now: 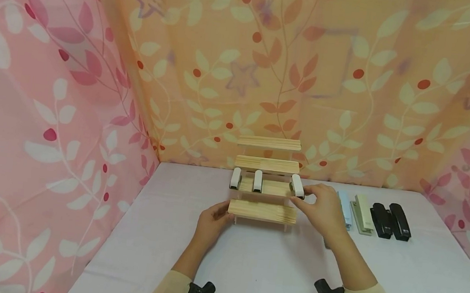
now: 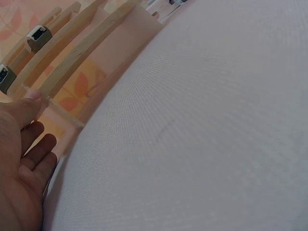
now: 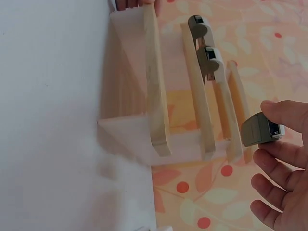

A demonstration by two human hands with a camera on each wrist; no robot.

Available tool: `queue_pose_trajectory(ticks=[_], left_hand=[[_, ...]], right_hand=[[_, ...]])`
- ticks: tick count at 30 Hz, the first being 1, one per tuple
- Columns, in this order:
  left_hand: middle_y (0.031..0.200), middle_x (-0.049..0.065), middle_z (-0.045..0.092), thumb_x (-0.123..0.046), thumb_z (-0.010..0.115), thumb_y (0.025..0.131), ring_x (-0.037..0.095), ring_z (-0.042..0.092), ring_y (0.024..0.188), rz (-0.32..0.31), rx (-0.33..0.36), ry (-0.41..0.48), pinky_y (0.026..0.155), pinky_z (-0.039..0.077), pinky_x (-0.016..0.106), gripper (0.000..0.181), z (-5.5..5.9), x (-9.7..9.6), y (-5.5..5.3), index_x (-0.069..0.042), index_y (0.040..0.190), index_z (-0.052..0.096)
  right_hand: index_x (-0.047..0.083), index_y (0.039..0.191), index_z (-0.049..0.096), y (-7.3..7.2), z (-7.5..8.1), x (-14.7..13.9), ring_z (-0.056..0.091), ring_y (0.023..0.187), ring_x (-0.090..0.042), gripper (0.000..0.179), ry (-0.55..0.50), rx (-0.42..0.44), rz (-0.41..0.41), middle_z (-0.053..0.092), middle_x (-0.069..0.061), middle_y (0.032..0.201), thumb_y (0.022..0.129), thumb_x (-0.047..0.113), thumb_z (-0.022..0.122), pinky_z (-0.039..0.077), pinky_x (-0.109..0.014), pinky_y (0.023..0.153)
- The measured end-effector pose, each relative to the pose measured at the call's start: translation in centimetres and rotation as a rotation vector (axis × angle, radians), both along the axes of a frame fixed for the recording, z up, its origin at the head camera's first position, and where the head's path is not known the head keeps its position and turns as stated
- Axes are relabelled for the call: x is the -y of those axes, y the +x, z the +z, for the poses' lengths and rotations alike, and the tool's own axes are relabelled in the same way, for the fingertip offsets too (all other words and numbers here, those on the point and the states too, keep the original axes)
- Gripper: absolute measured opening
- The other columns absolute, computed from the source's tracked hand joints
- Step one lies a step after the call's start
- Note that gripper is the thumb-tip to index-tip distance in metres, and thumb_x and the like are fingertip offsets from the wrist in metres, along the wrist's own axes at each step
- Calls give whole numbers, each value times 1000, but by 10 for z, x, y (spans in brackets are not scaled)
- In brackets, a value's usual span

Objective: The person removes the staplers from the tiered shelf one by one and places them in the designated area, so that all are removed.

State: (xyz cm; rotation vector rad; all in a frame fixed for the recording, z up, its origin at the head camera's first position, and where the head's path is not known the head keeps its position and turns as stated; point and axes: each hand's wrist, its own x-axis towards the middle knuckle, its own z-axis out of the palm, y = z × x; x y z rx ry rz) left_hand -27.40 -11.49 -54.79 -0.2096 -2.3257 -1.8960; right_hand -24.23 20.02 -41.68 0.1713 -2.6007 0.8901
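A tiered rack with light wooden shelves (image 1: 261, 211) and pale side panels stands on the table. My left hand (image 1: 210, 227) holds the left end of its lowest shelf, the thumb (image 2: 32, 95) against the board's end. With thumb and fingers my right hand (image 1: 323, 212) pinches a white stapler (image 1: 297, 186) at the right end of the second shelf from the bottom. In the right wrist view this stapler (image 3: 260, 131) shows its grey-green underside and tilts beside the shelf ends. Two more white staplers, one at the left (image 1: 236, 178) and one in the middle (image 1: 258, 181), stand on that shelf.
Right of the rack, a light blue stapler (image 1: 345, 210), a pale green stapler (image 1: 363, 215) and two black staplers (image 1: 400, 222) stand in a row on the white tablecloth (image 1: 264, 274). A dark object (image 1: 327, 243) is mostly hidden by my right wrist. Patterned curtains (image 1: 206, 91) hang behind.
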Motion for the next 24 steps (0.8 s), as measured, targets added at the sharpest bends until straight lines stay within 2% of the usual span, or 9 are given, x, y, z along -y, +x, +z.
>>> queue_pose_trajectory(ticks=[3,8,10,15,19,24], left_hand=[[138,14,65,-16,79,90,31,61,128,-2,3,-9,109,50,44,51,6,-2,3,-4,137,63],[137,18,65,-12,77,92,35,61,127,-20,-3,-22,108,51,46,49,28,-4,17,2,136,62],[137,15,65,-17,78,91,33,62,127,-22,-7,-12,107,52,43,50,24,-2,14,-2,136,63],[136,6,67,-33,81,88,25,64,125,-15,-13,-15,105,54,37,54,2,2,0,-13,136,66],[136,5,68,-35,81,87,23,64,125,-9,-2,-38,105,54,36,56,2,2,1,-13,136,66],[136,3,68,-34,82,87,21,64,125,-4,8,-41,105,54,35,55,2,2,2,-15,136,66]], right_hand=[[3,106,75,6,1,-8,56,118,-40,42,-1,5,-16,72,-16,115,87,39,83,44,-61,100],[2,111,74,14,0,-22,56,118,-41,48,14,1,-57,71,-19,117,87,43,82,46,-62,98],[1,112,74,17,0,-27,56,117,-41,50,21,7,-72,70,-21,118,87,45,81,46,-63,96],[-1,115,73,24,-3,-40,56,113,-43,54,38,32,-106,68,-24,119,88,46,80,49,-63,89],[0,118,72,31,-6,-50,55,112,-42,58,44,64,-134,67,-23,118,89,50,77,51,-62,85],[0,119,71,38,-8,-60,48,129,-52,61,38,101,-154,66,-27,124,89,53,77,43,-75,98]])
